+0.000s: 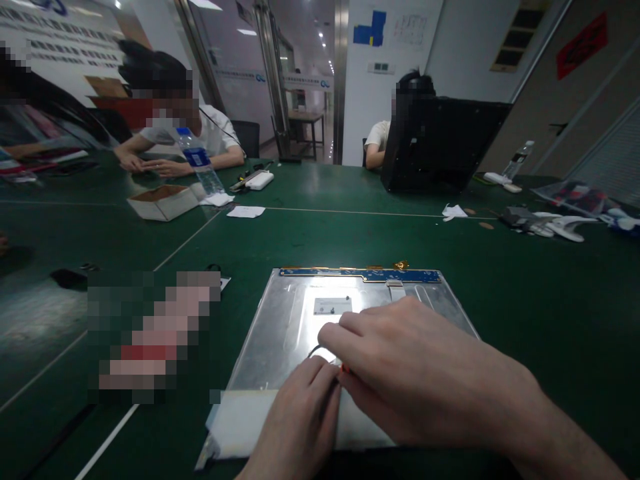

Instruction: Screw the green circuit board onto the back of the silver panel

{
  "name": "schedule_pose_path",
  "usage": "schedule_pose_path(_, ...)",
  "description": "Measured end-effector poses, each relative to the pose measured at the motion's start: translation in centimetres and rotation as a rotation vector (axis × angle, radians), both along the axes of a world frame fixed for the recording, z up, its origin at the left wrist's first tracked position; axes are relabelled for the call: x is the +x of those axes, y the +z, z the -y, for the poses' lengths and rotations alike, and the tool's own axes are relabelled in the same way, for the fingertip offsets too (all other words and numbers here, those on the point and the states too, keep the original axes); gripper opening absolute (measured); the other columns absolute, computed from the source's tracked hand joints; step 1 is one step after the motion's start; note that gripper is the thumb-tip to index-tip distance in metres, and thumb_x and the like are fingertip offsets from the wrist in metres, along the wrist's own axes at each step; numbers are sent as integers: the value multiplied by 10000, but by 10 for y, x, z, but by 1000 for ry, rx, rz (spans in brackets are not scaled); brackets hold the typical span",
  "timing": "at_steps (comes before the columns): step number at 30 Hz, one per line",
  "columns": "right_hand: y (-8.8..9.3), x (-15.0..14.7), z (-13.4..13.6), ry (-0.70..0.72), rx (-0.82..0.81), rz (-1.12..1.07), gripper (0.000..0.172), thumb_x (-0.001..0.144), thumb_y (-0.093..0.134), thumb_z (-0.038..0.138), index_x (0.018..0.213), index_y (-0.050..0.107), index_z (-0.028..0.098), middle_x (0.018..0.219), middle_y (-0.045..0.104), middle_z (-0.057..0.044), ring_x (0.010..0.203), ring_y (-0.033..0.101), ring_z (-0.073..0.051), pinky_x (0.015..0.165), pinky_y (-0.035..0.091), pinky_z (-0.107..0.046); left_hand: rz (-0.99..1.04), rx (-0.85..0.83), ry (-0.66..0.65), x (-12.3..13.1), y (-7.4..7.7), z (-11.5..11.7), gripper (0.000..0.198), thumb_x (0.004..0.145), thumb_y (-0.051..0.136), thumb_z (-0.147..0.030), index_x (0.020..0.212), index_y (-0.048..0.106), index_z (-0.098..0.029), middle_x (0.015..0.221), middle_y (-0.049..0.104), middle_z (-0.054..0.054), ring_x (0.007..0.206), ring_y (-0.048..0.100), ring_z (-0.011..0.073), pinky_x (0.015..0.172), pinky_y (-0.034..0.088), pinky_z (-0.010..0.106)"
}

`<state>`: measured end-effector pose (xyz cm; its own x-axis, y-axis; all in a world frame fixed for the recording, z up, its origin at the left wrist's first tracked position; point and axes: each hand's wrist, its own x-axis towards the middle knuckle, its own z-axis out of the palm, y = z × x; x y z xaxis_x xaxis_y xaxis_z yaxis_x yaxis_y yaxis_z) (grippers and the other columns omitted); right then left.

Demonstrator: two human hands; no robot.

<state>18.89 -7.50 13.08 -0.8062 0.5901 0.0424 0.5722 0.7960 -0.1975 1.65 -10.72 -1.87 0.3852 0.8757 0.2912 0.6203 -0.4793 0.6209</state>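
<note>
A flat silver metal panel (280,320) lies on the green table (550,313) in front of me, with a blue circuit strip (360,273) along its far edge and a white label (333,305) near the middle. Both my hands rest on its near part. My left hand (300,420) has its fingers curled together around a thin dark wire (314,351). My right hand (405,367) is closed in a pinch just beside it, with a small orange-red piece (345,368) showing at its fingertips. A white sheet (240,420) lies under the panel's near edge.
Two other people sit at the far side, one at the left with hands on the table, one behind a black laptop (440,153). A water bottle (200,163), an open cardboard box (163,201), paper scraps (245,211) and white parts (560,227) lie on the table.
</note>
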Motion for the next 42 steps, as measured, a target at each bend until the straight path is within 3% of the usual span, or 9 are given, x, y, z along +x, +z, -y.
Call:
schedule_pose_path(10,-5,0,-3,-57,-1,21,158,898,572,314,1001,542,198,798,657,-16,643,560,-156,503,264,-276,-1,16,-5,-4,-10,2,194,808,430,-82,870,575,-196,875,623,60,773,610,212,645,495,305)
schedule_pose_path(16,-6,1,-2,-34,23,8,101,940,495,275,972,553,198,757,653,-3,612,557,-149,490,254,-291,-2,43,-16,-3,-10,1,178,811,438,-79,832,570,-198,829,617,46,730,603,202,625,488,300)
schedule_pose_path(22,-1,0,0,7,-11,5,116,851,540,154,957,512,193,825,641,-10,622,538,-130,492,297,-281,23,11,-8,-1,-1,1,177,831,446,-104,839,597,-196,854,644,70,753,618,221,640,505,317)
schedule_pose_path(31,-5,0,-4,-55,10,4,136,934,516,305,1006,556,197,778,648,-7,606,537,-137,504,271,-270,11,40,-16,-4,-12,1,174,823,444,-95,824,587,-196,842,630,53,742,612,206,627,497,298)
schedule_pose_path(38,-3,0,-2,-20,10,6,98,893,511,202,988,528,186,826,640,-19,619,525,-137,493,276,-279,7,20,-2,0,-1,1,175,835,437,-110,816,592,-189,820,635,72,713,611,215,611,501,310)
schedule_pose_path(42,-3,0,-2,-17,13,3,109,887,523,217,992,522,186,845,634,-23,624,519,-136,491,286,-276,13,7,-1,-1,-4,1,178,848,425,-121,824,590,-184,830,634,77,721,607,215,612,506,317)
